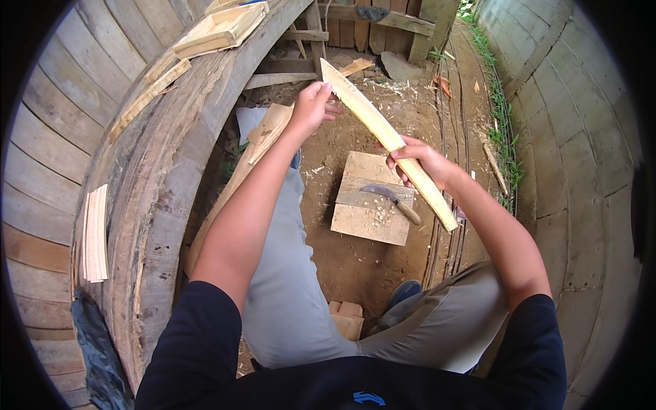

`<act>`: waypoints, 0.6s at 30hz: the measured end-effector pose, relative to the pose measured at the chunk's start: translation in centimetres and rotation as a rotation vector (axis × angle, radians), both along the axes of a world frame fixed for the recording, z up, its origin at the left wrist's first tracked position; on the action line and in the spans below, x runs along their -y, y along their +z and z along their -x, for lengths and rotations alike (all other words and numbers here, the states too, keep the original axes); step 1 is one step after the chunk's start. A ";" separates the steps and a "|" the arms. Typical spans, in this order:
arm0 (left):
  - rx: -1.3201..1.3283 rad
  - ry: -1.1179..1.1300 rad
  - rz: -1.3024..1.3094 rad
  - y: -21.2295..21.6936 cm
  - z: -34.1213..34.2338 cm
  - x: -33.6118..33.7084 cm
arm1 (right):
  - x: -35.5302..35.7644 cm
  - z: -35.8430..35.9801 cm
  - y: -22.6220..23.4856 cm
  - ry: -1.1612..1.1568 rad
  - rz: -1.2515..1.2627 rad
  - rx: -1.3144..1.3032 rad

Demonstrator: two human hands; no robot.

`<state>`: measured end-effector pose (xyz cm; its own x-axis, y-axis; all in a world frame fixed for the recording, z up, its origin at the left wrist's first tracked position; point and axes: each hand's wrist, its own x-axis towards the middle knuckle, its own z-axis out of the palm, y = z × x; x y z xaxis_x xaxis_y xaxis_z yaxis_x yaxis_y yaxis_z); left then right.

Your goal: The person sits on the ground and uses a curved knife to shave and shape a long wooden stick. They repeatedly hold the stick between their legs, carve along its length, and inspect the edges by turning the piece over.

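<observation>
Holding wooden slat [383,133] | both hands: left hand [311,106], right hand [420,160] | long axis diagonal, far-left to near-right

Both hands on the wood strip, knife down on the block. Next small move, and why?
Probably free the right hand and pick up the curved knife: the strip is held at both ends, left hand near its tip, and the knife lies idle on the wooden block.

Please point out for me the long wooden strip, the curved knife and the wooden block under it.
long wooden strip [372,117], head view, middle of its pale face
curved knife [381,191], head view, dark blade
wooden block [362,222], head view, bare top
</observation>
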<state>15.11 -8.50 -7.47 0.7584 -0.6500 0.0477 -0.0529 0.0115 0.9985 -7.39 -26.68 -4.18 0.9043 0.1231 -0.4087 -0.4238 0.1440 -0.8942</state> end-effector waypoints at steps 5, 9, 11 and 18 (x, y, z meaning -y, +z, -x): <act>-0.045 -0.057 0.060 1.5 1.2 0.1 | 0.4 0.8 0.0 -0.009 0.005 -0.020; -0.026 -0.108 0.041 2.9 2.4 -0.1 | 0.9 1.4 -0.1 -0.023 0.003 -0.012; 0.018 -0.147 0.012 3.3 3.3 -0.2 | 1.2 1.9 -0.2 -0.040 0.005 0.005; 0.216 -0.078 -0.379 5.0 4.7 -2.5 | 1.0 2.7 -0.2 -0.125 0.090 0.038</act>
<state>10.38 -6.03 -2.46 0.7053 -0.7069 -0.0529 -0.2747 -0.3414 0.8989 -10.06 -27.68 -4.36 0.9255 -0.0264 -0.3778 -0.3728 0.1121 -0.9211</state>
